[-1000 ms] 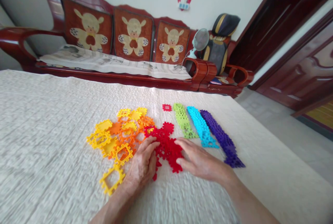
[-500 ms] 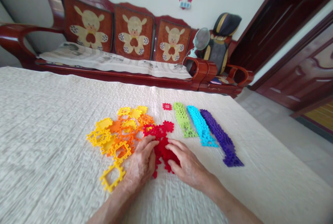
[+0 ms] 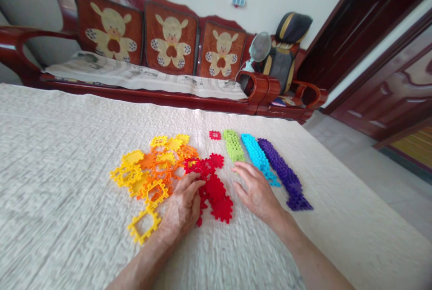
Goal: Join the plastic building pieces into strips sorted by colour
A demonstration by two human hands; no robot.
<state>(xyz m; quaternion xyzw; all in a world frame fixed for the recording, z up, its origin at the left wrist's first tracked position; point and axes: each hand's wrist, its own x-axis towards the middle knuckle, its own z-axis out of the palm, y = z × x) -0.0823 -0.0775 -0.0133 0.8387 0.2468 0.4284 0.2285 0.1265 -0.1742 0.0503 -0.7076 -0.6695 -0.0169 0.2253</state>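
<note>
My left hand (image 3: pixel 185 200) rests at the left side of a heap of red interlocking plastic tiles (image 3: pixel 216 189). Its fingers are bent and pressed together on a red tile at the edge, though the palm hides part of the grip. To the right of the heap, my right hand (image 3: pixel 254 191) is open and holds nothing, its fingers apart. It covers the near end of a row of light green tiles (image 3: pixel 233 145). Left of my left hand spreads a mixed pile of yellow tiles (image 3: pixel 132 157) and orange tiles (image 3: pixel 148 162). One yellow frame tile (image 3: pixel 144 225) lies nearest me.
A single red tile (image 3: pixel 215 135) lies beyond the heap. Rows of blue tiles (image 3: pixel 256 153) and purple tiles (image 3: pixel 281 173) run along the right. All lie on a pale quilted cloth (image 3: pixel 84 146). A wooden sofa (image 3: pixel 151 96) stands behind the table.
My right hand has lifted off the red heap and moved right, toward the green row, uncovering red tiles. My left hand stays on the heap. The view has shifted slightly.
</note>
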